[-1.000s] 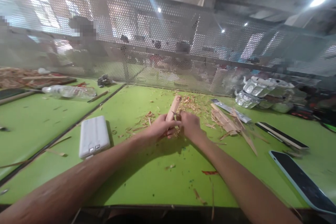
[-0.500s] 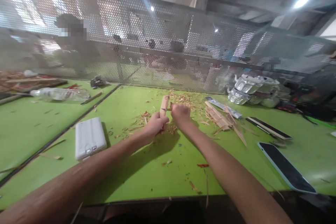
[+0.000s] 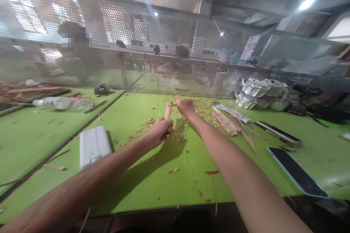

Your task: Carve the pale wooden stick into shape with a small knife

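Observation:
My left hand [image 3: 163,129] is closed around the lower end of a pale strip of wood [image 3: 167,111], which tilts up and away from me. My right hand [image 3: 186,108] grips a small carving knife [image 3: 174,105], its fist just right of the wood. Only a bit of the handle shows, and the thin blade lies across the wood near its top end. Curled wood shavings [image 3: 180,131] are scattered on the green table [image 3: 153,178] below and around both hands.
A white power bank [image 3: 95,145] lies left, a plastic bottle [image 3: 64,103] beyond it. To the right are split wood pieces [image 3: 225,121], a phone [image 3: 296,171], a dark flat bar [image 3: 279,131] and foil-like silver packages [image 3: 259,93]. A perforated metal screen [image 3: 164,54] stands behind; people are beyond it.
My right hand and the knife have moved up along the wood, from its middle to near the top end. My left hand keeps its hold, slightly lower and to the left.

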### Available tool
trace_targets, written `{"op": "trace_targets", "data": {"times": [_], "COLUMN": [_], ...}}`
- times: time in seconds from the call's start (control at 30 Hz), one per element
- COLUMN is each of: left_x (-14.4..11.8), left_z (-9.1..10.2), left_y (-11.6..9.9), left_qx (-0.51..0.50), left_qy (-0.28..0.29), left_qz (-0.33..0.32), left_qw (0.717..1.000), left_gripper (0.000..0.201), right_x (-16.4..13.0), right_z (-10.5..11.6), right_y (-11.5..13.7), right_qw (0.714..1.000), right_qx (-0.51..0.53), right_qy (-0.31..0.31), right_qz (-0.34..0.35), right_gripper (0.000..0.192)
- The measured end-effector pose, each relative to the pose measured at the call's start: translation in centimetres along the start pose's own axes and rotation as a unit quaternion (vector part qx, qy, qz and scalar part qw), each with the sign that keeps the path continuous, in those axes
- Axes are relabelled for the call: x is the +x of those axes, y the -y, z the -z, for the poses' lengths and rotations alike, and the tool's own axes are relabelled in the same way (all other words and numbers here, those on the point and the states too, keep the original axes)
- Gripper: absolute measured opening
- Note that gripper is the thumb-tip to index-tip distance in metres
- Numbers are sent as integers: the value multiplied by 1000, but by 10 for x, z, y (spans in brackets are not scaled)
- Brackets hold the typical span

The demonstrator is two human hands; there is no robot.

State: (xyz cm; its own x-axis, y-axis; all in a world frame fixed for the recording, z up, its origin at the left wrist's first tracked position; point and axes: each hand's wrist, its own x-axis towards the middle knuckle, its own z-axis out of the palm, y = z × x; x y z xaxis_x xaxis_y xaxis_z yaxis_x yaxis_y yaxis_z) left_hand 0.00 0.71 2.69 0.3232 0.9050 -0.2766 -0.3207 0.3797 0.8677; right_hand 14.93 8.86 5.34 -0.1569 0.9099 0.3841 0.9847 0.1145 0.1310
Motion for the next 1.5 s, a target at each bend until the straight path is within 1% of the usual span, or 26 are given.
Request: {"op": "trace_targets", "data": {"times": [0.1, 0.23, 0.33, 0.4, 0.6, 0.77, 0.83, 0.93, 1.0, 1.1, 1.2, 1.23, 1.33, 1.4, 1.5], "left_x": [0, -1, -3, -5, -17, -25, -27, -30, -29, -25, -15, -12, -6, -7, -9], "left_z": [1, 4, 7, 8, 1, -5, -4, 2, 8, 15, 18, 18, 19, 19, 17], "left_y": [-6, -12, -14, -16, -24, -27, -26, -23, -21, -18, -15, -13, -9, -8, -6], "left_qx": [-18, -47, -65, -66, -53, -50, -62, -96, -102, -48, 66, 108, 204, 225, 246], "left_qy": [-5, 3, 16, 19, -24, -45, -38, -4, 10, 8, -10, -19, -31, -18, 0], "left_qz": [1, -3, -5, -5, 11, 27, 26, 3, 2, 4, -32, -47, -74, -99, -150], "left_qw": [1000, 999, 998, 998, 998, 997, 997, 995, 995, 999, 997, 993, 976, 969, 958], "left_gripper": [38, 50, 62, 65, 52, 49, 50, 51, 48, 32, 13, 11, 24, 31, 33], "right_x": [10, 23, 32, 37, 46, 48, 47, 43, 36, 20, 1, -5, -18, -25, -35], "right_z": [1, 1, -2, -6, -18, -22, -21, -19, -17, -14, -11, -11, -9, -9, -10], "right_y": [2, 6, 8, 8, 10, 6, 6, 8, 8, 2, -6, -8, -9, -6, -1], "right_qw": [1000, 999, 998, 997, 996, 996, 996, 996, 996, 996, 996, 996, 994, 992, 990], "right_qx": [-2, -9, -14, -16, -16, -12, -7, 10, 23, 39, 56, 63, 86, 100, 115], "right_qy": [3, 14, 29, 34, 36, 31, 27, 17, 7, -7, -23, -29, -43, -48, -54], "right_qz": [18, 38, 53, 60, 74, 79, 79, 83, 85, 78, 66, 61, 54, 56, 58], "right_gripper": [45, 45, 46, 46, 46, 49, 47, 42, 38, 28, 26, 27, 28, 31, 41]}}
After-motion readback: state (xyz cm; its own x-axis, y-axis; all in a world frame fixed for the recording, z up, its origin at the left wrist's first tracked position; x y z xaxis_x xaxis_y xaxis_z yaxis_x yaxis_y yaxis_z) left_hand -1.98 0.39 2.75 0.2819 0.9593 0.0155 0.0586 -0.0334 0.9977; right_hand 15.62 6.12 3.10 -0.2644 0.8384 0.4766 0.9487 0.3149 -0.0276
